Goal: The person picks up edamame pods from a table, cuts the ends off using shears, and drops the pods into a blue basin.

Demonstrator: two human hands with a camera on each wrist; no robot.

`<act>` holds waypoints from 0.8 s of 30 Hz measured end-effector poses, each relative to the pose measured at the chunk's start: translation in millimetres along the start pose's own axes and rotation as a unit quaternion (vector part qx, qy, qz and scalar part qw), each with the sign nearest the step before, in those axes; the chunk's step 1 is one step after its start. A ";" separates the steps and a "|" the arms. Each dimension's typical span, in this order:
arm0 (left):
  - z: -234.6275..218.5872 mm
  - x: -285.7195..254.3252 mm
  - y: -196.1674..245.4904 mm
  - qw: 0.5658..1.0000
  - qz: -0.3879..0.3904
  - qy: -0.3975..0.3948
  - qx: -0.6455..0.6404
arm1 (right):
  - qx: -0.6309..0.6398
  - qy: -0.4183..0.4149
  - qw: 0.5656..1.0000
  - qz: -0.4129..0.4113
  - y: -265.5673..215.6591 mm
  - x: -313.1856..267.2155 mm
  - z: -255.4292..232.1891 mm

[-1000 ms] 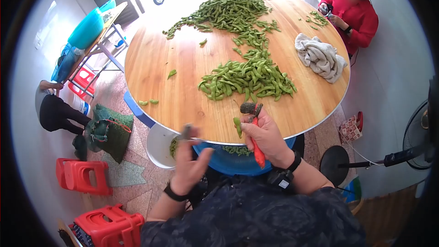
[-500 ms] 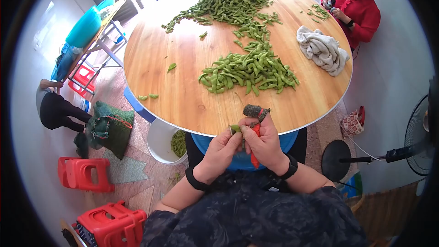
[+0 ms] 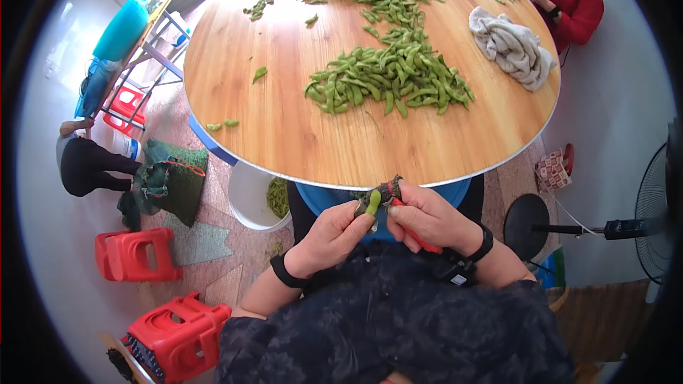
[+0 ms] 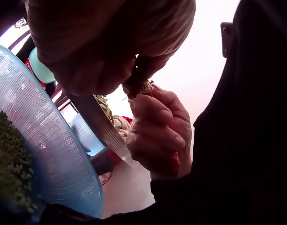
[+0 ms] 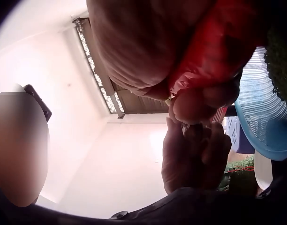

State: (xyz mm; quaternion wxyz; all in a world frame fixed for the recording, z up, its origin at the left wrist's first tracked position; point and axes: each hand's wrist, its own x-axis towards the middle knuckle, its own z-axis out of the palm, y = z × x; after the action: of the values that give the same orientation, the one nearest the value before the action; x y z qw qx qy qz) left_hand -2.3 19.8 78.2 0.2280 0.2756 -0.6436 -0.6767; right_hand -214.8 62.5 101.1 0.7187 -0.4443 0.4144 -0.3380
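Observation:
In the head view, my left hand (image 3: 327,237) pinches a plump green soybean pod (image 3: 373,203) just past the table's near edge. My right hand (image 3: 440,222) meets it there, fingers curled round a red plastic piece (image 3: 421,240) that runs along its palm. A dark cover (image 3: 389,189) with a red band wraps a digit of the right hand beside the pod. Both wrist views show the two hands meeting at the fingertips, where the pod is mostly hidden. Below the hands is a blue basket (image 4: 59,136) with loose green beans (image 4: 14,164) in it.
Heaped soybean pods (image 3: 391,82) lie on the round wooden table (image 3: 263,135), with a crumpled cloth (image 3: 509,48) at the right. A white bucket (image 3: 238,199) stands below left. Red stools (image 3: 178,341), a fan (image 3: 651,220) and two other people surround the table.
The left hand has come in from the left to meet the right hand and now pinches the pod that the right hand held. The head view has tipped lower.

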 end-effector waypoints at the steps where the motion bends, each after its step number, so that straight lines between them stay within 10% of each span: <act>1: -0.7 -1.5 -1.2 0.999 0.015 0.000 0.045 | 0.000 -0.003 1.000 -0.001 4.6 0.2 -1.1; 15: -2.4 -16.1 -14.5 0.899 0.143 0.010 0.414 | 0.020 -0.043 0.996 0.078 25.8 9.6 9.9; 19: -16.6 -19.8 -42.8 0.931 0.068 -0.047 0.356 | 0.136 -0.049 0.982 0.118 41.0 18.3 12.8; 21: -22.2 -18.4 -52.5 0.963 -0.228 -0.052 -0.132 | 0.200 -0.048 0.970 0.131 50.1 23.4 12.1; 24: -17.7 -9.8 -63.5 0.854 -0.215 -0.075 -0.468 | 0.372 -0.085 0.919 0.098 68.2 31.5 9.5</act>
State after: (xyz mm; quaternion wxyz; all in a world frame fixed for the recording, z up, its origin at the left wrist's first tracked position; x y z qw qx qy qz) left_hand 19.7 17.4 15.3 0.1301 0.2167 -0.1905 -0.9486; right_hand -184.7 64.6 31.6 0.8943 -0.1287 0.2375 -0.3568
